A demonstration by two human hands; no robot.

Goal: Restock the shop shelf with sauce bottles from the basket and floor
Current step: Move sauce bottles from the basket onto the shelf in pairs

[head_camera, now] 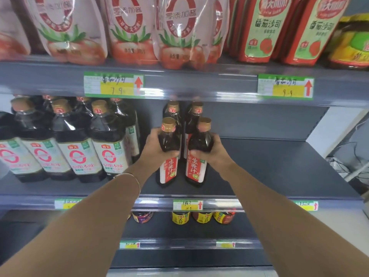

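Two sauce bottles in the centre of the frame, side by side and upright on the middle shelf [269,166]. The left bottle [168,170] and the right bottle [196,166] both show red-and-white labels and gold caps, with their bases down at the shelf board. The left hand [159,146] wraps its fingers round the shoulder of the left bottle; the right hand [212,151] curls round the shoulder of the right one, a firm grip on each. A thin bangle [130,175] sits on the left wrist.

Just behind them stand two more bottles of the same kind [173,109], close together. At centre left, a row of larger dark bottles [79,140] with white labels. To the right of the pair, the shelf board is bare.

Above, on the upper shelf, pale tomato pouches [129,31] at upper left and red-and-green pouches [265,31] at upper right, with price tags [113,84] on the rail below. Under the middle shelf, small jars [180,216] peek out.
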